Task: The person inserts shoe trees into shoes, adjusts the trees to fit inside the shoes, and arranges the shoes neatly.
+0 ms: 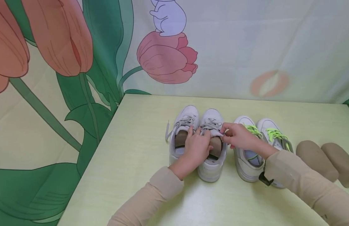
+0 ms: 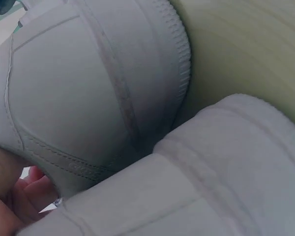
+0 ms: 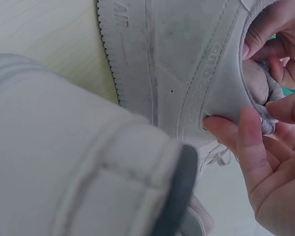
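Note:
In the head view, a white sneaker with grey laces stands beside its mate, heels toward me. A brown insert sits in the first sneaker and another brown insert in the mate. My left hand lies over the opening, its curled fingers at the sneaker's tongue; its exact hold is partly hidden. My right hand pinches the tongue's right edge between thumb and fingers. The right wrist view has both hands at the opening, the right hand nearer.
Right of this pair stand two white sneakers with yellow-green laces, partly under my right forearm. Two more brown inserts lie at the table's right. A loose lace hangs off the left sneaker. Behind the pale table is a flower-printed cloth.

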### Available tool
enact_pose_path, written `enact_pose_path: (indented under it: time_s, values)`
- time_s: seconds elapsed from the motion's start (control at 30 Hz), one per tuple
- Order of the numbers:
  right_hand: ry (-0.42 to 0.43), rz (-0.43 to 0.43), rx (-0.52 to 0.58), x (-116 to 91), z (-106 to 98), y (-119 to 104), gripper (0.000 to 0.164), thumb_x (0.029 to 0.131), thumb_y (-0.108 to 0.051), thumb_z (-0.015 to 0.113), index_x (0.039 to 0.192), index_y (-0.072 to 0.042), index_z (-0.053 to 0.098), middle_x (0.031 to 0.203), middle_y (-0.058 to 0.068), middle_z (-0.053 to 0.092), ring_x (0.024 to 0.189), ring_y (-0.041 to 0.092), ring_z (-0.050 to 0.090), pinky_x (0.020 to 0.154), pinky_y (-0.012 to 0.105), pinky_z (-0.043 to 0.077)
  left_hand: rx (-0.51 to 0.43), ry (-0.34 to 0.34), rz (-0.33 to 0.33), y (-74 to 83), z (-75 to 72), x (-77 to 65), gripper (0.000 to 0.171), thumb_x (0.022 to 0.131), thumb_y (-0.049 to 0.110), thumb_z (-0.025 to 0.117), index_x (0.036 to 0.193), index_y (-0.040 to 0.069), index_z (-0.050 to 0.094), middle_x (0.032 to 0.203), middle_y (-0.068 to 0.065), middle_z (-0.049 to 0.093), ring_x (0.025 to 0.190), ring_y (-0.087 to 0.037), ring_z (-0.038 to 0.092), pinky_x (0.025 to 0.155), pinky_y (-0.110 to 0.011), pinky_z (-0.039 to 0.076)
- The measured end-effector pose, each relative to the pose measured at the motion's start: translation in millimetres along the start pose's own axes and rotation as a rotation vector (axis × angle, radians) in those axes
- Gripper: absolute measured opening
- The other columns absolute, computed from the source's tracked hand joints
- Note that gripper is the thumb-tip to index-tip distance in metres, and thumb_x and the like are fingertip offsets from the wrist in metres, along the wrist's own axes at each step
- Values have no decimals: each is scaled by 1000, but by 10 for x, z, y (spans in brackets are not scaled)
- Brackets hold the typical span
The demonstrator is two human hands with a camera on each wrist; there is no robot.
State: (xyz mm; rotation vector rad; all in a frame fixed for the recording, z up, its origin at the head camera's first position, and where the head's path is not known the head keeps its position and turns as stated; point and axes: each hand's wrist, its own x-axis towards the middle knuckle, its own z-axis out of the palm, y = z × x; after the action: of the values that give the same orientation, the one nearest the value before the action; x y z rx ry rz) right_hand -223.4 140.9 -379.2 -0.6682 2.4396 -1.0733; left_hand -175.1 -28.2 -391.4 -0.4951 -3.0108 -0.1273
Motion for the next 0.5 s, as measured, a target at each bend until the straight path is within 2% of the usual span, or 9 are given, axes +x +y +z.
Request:
enact_pose_path:
  time_s: [0.13, 0.23, 0.37, 0.5]
  values:
    - [-7, -2, 10, 5, 14, 3, 6, 84, -2, 49, 90, -3, 49, 55, 5, 50, 46, 18, 52, 48, 31, 47, 15, -5, 23, -14, -18, -46, 27, 82, 36, 59, 97, 17, 47, 86, 1, 69, 122, -24, 43, 107, -46, 18]
    - [-10, -7, 2, 7, 16, 11, 7, 84, -3, 49, 90, -3, 49, 56, 6, 51, 46, 17, 53, 49, 31, 47, 72, 17, 83, -19, -54, -91, 28, 84, 37, 57, 107, 25, 48, 79, 3, 69, 123, -26, 41, 106, -46, 20]
    - [3, -10, -11, 6, 8, 13, 7, 83, -3, 49, 91, -3, 49, 58, 8, 55, 47, 19, 53, 48, 31, 47, 164, 44, 174, -25, -115, -113, 40, 84, 39, 55, 122, 35, 45, 70, 5, 67, 122, -30, 43, 104, -45, 23]
    - [3, -4, -1, 5, -2, 20, 7, 84, -4, 49, 91, -3, 49, 59, 5, 55, 48, 21, 54, 49, 34, 48, 187, 2, 191, -16, -115, -76, 41, 84, 42, 53, 124, 36, 43, 77, 5, 68, 122, -32, 41, 105, -45, 21]
